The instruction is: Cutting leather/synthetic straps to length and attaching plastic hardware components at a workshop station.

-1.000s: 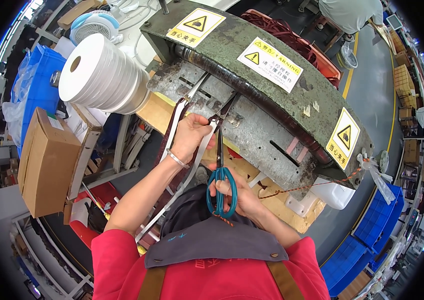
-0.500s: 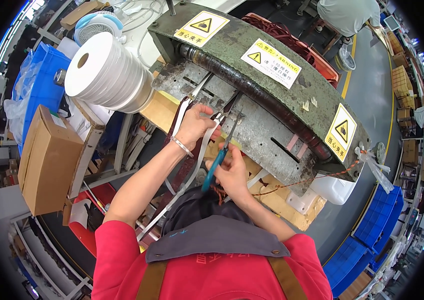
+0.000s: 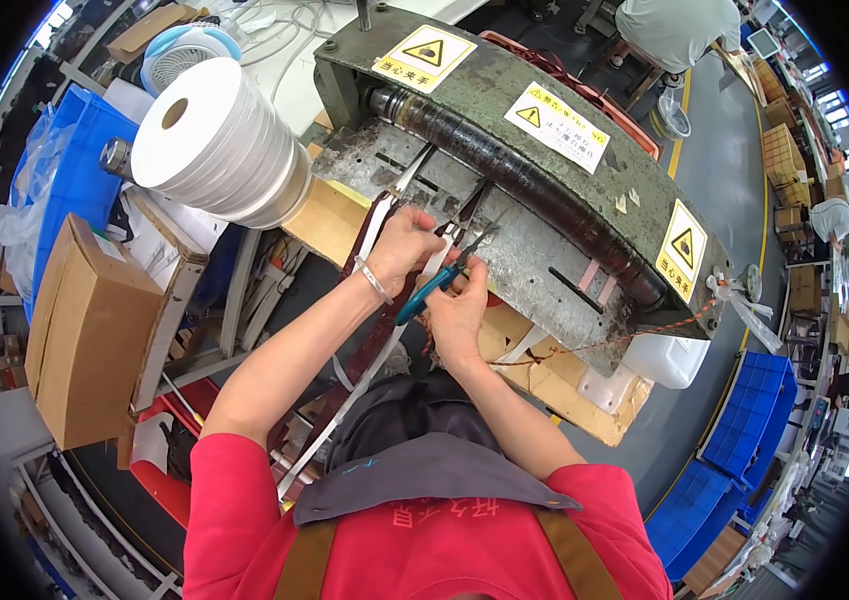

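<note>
My left hand (image 3: 400, 250) is closed on a white tape (image 3: 438, 262) just in front of a metal plate (image 3: 529, 255). Dark maroon strips (image 3: 372, 343) and white tape hang below it toward my lap. Close on its right, my right hand (image 3: 459, 308) grips teal-handled scissors (image 3: 428, 294), whose slim metal tips point up and right over the plate, slightly apart. The scissors' tips are beside the strips by my left fingers; whether they touch is unclear. The strips run up to a dark roller (image 3: 519, 175) under the green machine housing (image 3: 504, 75).
A large white tape roll (image 3: 209, 140) stands at the left, beside a cardboard box (image 3: 89, 330) and a blue bin (image 3: 74, 180). A twisted orange cord (image 3: 634, 334) stretches to the machine's right end. Blue crates (image 3: 749, 410) stand at the right. Another person (image 3: 679, 30) sits at the far side.
My right hand has brought the scissors up and closer to my left hand, their tips now apart. The view has shifted slightly; my left hand still holds the tape.
</note>
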Demonstrator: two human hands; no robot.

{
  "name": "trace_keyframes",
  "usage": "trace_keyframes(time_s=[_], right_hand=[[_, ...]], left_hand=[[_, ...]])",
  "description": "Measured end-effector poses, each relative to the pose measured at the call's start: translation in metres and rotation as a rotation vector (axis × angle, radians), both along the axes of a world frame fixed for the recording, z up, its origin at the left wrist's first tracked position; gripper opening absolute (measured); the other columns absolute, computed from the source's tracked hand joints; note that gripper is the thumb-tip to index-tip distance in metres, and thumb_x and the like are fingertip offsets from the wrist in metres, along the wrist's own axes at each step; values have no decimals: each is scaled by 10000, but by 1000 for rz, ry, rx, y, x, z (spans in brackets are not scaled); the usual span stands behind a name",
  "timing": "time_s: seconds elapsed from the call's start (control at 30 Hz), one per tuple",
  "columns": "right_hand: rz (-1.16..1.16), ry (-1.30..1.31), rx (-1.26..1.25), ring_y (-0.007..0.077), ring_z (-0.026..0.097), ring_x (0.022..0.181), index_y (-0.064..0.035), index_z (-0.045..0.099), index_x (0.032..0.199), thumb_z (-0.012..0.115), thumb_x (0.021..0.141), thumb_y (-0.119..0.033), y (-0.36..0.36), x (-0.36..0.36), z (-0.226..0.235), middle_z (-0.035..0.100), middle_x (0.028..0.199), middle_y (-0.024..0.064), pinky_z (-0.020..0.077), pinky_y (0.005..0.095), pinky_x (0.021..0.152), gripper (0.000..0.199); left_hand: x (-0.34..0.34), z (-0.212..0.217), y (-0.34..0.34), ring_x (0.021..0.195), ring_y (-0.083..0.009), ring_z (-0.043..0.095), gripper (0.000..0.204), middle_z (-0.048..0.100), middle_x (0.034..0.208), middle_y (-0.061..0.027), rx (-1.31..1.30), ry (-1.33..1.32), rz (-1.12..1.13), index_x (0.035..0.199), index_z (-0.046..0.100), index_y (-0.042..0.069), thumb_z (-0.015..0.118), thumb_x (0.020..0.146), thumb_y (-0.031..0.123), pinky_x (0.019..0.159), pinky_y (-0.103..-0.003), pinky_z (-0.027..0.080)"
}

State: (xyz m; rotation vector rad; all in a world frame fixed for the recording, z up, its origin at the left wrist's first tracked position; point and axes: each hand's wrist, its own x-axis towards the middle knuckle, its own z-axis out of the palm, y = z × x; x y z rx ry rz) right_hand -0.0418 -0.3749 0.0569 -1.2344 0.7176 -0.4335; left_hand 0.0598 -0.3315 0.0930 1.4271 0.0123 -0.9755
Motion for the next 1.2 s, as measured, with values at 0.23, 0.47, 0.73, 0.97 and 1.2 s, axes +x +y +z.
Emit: trace_keyframes(time_s=[0.23,0.47,0.73,0.97,1.2], right_hand=[[-39,-39,114,51,505,616,-5,375,1085,598,769,-52,-1,6,3,548,734,24,404,191,494,389],[194,83,5,41,421,398,-29,443,1080,582,757,-81,-24,-28,29,585,679,38,288,170,343,355],[445,96,374,39,440,383,-27,480,1081,556,807,-230,-48,-57,57,580,597,63,290,144,337,349],[502,95,429,57,482,402,-21,468,1099,564,810,-233,-53,-54,60,572,587,64,328,151,343,371],[528,91,428,92,543,479,-23,454,1108,578,804,-203,-54,-57,48,575,621,72,401,177,387,375]], left_hand=[[-12,-6,13,521,-48,468,117,534,632,7,48,-60,2,800,574,11,619,747,105,464,-179,361],[-5,-24,5,506,-83,528,110,572,621,-46,63,-76,16,758,567,3,596,766,109,457,-193,424],[-13,-16,1,429,-151,549,157,570,583,-92,96,-7,10,766,544,-24,566,777,130,379,-246,437],[-8,-17,-4,404,-157,541,176,564,565,-95,101,-18,37,756,536,-21,569,779,150,346,-255,425],[-11,-20,1,398,-159,538,175,561,555,-97,149,-1,-29,746,530,-11,548,777,160,338,-260,422]])
